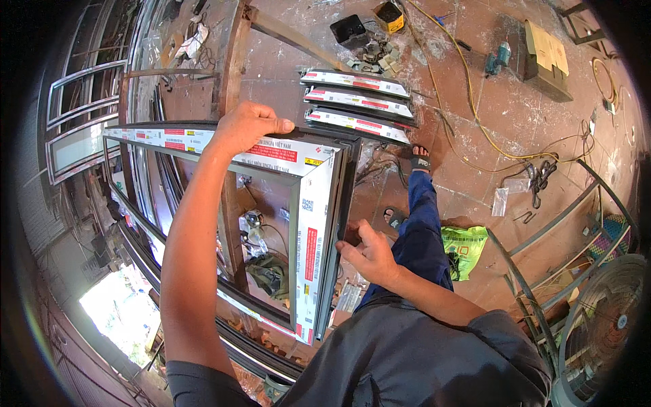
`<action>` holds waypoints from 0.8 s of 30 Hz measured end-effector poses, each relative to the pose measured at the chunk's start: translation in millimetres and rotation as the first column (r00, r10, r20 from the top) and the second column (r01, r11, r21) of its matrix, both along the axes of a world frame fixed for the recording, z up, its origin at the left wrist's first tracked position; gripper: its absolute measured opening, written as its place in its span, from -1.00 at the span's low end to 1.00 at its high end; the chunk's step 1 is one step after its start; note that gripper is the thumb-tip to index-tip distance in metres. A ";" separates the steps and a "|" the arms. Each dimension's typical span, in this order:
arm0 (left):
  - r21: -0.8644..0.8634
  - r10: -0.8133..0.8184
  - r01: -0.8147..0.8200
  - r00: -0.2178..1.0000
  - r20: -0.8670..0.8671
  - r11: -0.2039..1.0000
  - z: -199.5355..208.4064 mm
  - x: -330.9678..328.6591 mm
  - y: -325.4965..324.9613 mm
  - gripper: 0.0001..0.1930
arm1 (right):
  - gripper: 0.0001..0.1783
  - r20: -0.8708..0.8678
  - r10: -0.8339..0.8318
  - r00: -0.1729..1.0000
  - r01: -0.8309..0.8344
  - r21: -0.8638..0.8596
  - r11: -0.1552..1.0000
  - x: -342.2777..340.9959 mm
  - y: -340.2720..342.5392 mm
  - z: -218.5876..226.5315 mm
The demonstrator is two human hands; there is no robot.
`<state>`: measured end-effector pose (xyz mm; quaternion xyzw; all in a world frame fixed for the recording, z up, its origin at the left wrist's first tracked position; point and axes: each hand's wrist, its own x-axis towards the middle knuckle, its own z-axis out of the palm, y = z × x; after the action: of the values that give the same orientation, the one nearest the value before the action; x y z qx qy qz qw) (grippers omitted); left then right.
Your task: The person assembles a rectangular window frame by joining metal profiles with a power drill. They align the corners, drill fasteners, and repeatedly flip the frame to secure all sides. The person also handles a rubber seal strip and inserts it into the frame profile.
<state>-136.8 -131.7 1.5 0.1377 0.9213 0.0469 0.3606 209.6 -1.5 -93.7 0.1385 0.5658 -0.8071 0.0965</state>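
A large rectangular aluminium window or door frame [306, 224], covered in white, red and yellow protective film, stands tilted in front of me. My left hand [247, 129] is closed over its far rail near the corner, with the thumb lying along the dark outer edge. At the right-hand side of the frame, my right hand [369, 254] has its fingers bent and pressed together against the dark outer edge. Whatever may be pinched there is too small to make out. The dark edge strip runs the length of that side.
Three film-wrapped profile pieces [359, 105] lie beyond the frame. A teal power tool [498, 59] and a cardboard box [546, 60] are on the tiled floor, crossed by a yellow hose [471, 102]. A fan [603, 332] stands right; a green bag [464, 249] lies beside my leg.
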 end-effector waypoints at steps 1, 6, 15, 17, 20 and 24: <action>-0.014 0.003 -0.003 1.000 0.004 1.000 -0.9 -0.2 -0.8 -0.38 | -0.62 -0.029 -0.025 0.999 0.025 -0.009 1.000 3.8 -3.5 1.0; -0.043 0.003 -0.003 1.000 -0.006 0.999 7.0 2.5 9.6 -0.37 | -0.65 -0.079 0.204 0.976 -0.193 0.130 0.973 18.0 -6.6 -5.1; 0.010 -0.012 0.012 0.998 -0.060 1.000 0.4 4.0 0.0 -0.38 | -0.75 -0.002 -0.169 0.986 0.168 0.115 0.979 -60.7 23.9 4.8; 0.041 -0.029 0.031 0.999 -0.031 0.999 3.9 5.7 1.4 -0.39 | -0.78 0.107 -0.110 0.988 0.106 0.049 0.993 -63.5 25.7 8.4; -0.010 -0.057 0.057 0.998 0.021 0.998 7.2 2.2 10.5 -0.36 | -0.71 0.119 -0.229 0.966 0.241 -0.093 0.966 -56.2 21.5 -5.2; -0.099 -0.012 0.013 1.000 0.011 0.995 3.3 2.1 9.1 -0.28 | -0.37 0.094 -0.419 0.903 0.429 -0.217 0.877 -39.3 55.8 -34.8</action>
<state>-134.6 -122.7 4.9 0.1251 0.9197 -0.0002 0.3722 170.2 54.3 -128.4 0.2643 0.4213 -0.8659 -0.0545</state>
